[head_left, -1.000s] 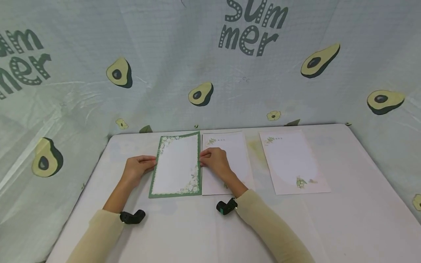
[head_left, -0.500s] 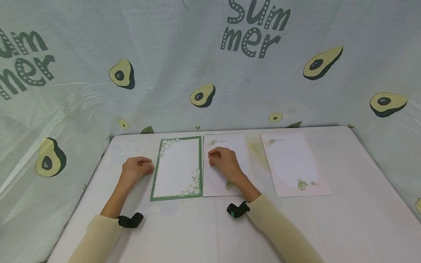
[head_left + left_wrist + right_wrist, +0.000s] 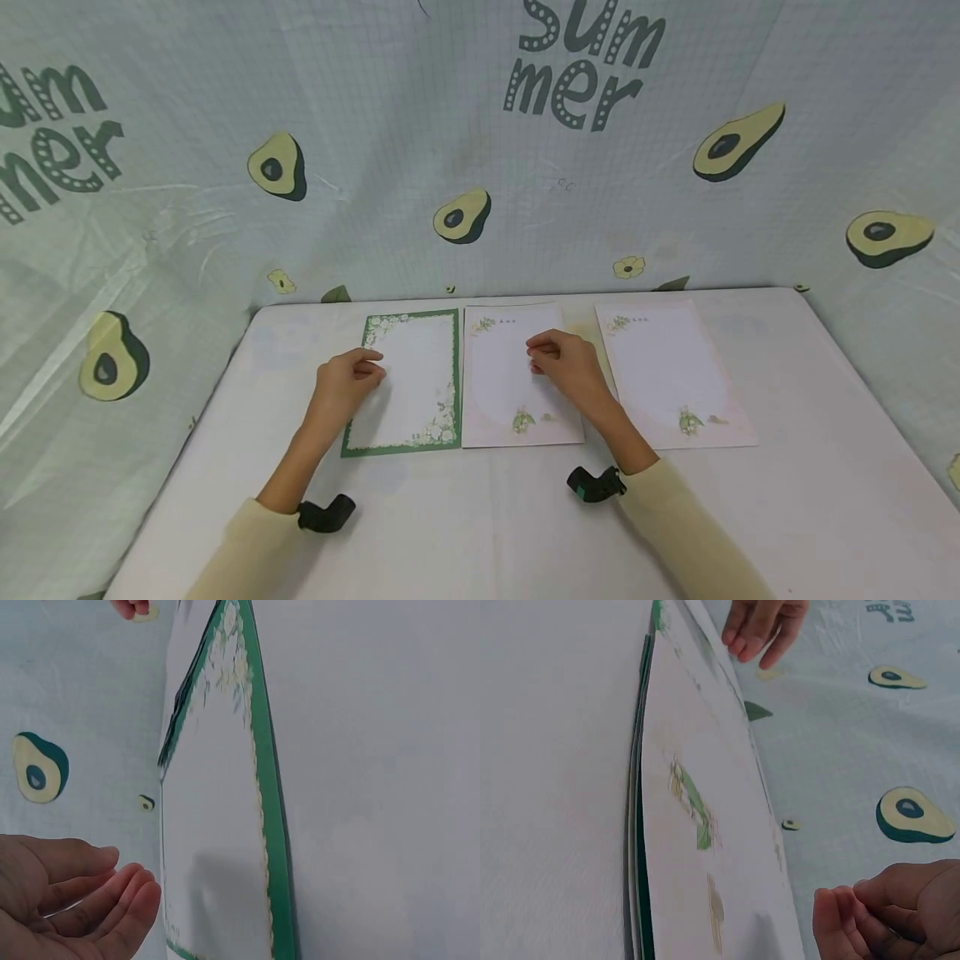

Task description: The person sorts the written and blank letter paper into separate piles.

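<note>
Three sheets of decorated paper lie side by side. The left one, a green-bordered sheet (image 3: 416, 375) with white flowers, is under my left hand (image 3: 347, 383), which hovers over its left part with fingers loosely bent, holding nothing. Over the right part of the pink floral sheet (image 3: 498, 375) in the middle, my right hand (image 3: 566, 367) hovers with thumb and fingers close together and nothing between them. From the right wrist view, the middle sheet (image 3: 697, 735) tops a stack with dark green edges showing below. A matching pink sheet (image 3: 667, 367) lies further right, past my right hand.
The sheets rest on a table with a white cloth (image 3: 465, 525). Behind it hangs a pale curtain (image 3: 360, 150) printed with avocados and lettering. A black wrist camera (image 3: 326, 514) sits on the left wrist and another wrist camera (image 3: 595, 485) on the right.
The green-bordered sheet, gripped at both sides a second ago, now lies flat and released. My right hand has moved right across the middle sheet; my left hand has shifted right over the green-bordered one.
</note>
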A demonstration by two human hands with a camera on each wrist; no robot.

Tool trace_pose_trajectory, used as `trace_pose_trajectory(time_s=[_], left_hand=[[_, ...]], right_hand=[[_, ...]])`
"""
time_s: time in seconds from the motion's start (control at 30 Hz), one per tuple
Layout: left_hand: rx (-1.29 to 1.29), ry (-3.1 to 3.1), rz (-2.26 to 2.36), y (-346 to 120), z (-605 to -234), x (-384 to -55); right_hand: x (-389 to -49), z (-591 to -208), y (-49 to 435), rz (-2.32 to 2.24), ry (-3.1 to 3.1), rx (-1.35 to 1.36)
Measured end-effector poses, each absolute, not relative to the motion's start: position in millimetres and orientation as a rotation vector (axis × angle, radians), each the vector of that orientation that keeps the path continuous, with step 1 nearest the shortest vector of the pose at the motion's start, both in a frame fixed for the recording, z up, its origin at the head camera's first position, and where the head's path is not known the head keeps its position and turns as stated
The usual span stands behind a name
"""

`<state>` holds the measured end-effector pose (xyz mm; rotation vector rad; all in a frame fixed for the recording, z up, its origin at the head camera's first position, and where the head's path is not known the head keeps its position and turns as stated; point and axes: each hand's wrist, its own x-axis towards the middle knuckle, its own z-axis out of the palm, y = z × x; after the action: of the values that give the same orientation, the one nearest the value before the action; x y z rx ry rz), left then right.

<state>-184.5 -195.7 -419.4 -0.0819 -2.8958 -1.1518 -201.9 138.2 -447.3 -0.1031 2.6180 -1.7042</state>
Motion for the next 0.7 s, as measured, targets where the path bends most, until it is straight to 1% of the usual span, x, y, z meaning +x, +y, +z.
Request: trace_pose_trajectory(time_s=[0.4,0.7], left_hand=[[-0.183,-2.878,-1.383,-156.3,-434.6,-191.4],[-0.247,-2.876,-1.544,-136.7,-448.1,-198.9]], right_hand=[[-193.5,-449.3,179.2,-1.407,2.85,-0.117],[-192.5,-456.7,197.8,-1.211,2.878,-0.112]])
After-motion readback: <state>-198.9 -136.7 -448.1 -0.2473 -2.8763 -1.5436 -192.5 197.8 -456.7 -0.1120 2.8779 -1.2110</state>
